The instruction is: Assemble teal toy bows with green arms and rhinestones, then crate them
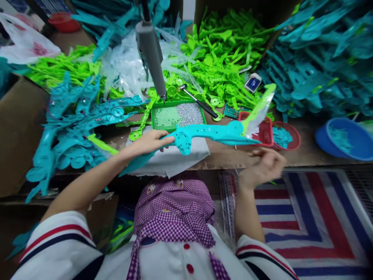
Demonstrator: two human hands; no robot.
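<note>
My left hand [148, 143] grips a long teal plastic toy part [210, 134] with a green and clear tip, holding it level above a white cloth pad [175, 157] at the bench edge. My right hand [264, 165] is blurred below and right of the part, at the bench's front edge, fingers curled; whether it holds anything I cannot tell. A grey electric screwdriver [150, 48] hangs upright just behind the pad, its tip over a green tray of small screws [177, 115].
Piles of teal parts [72, 124] lie left and another teal heap [320, 58] right, with green parts [221, 54] behind. A small hammer [198, 102], red baskets [276, 134] and a blue bowl [346, 138] sit on the bench. A striped bag [314, 217] lies below right.
</note>
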